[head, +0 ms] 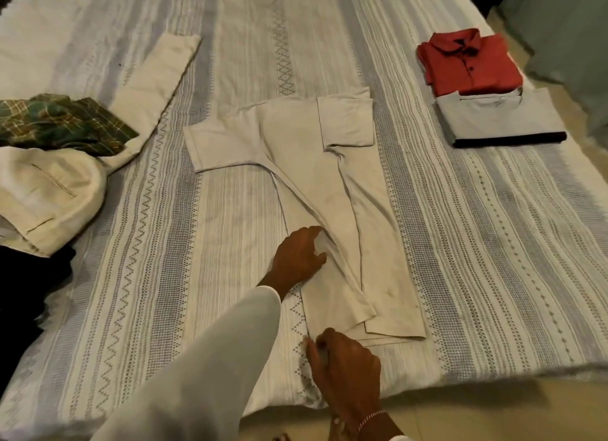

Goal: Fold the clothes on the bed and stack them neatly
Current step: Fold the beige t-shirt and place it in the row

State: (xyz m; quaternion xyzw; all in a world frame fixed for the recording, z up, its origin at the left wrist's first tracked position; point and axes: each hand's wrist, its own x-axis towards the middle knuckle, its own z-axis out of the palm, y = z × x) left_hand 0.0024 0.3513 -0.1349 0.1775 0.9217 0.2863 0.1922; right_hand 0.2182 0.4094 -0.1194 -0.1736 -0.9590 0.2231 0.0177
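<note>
A beige T-shirt [329, 190] lies flat in the middle of the bed [493, 243], its long axis running from the near edge toward the far side, collar end far and hem near. Its right side is already folded inward, so that sleeve lies on the body, while the left sleeve still sticks out to the left. The hem sits just short of the bed's near edge, where the bedspread drops away to the floor [493, 407]. The left hand [301, 259], coming out of a white sleeve [204, 368], has curled fingers pinching the shirt's left side fold about midway up. The right hand [345, 365], with a bracelet [371, 419] at the wrist, pinches the near left corner of the hem. Bare bedspread lies open on both sides of the shirt and beyond it. On the far right, near the bed's right edge, a folded red shirt [470, 62] rests on a folded grey shirt [500, 118]. On the left lie a green plaid cloth [62, 121], cream trousers [49, 190] and a dark garment [29, 296].
</note>
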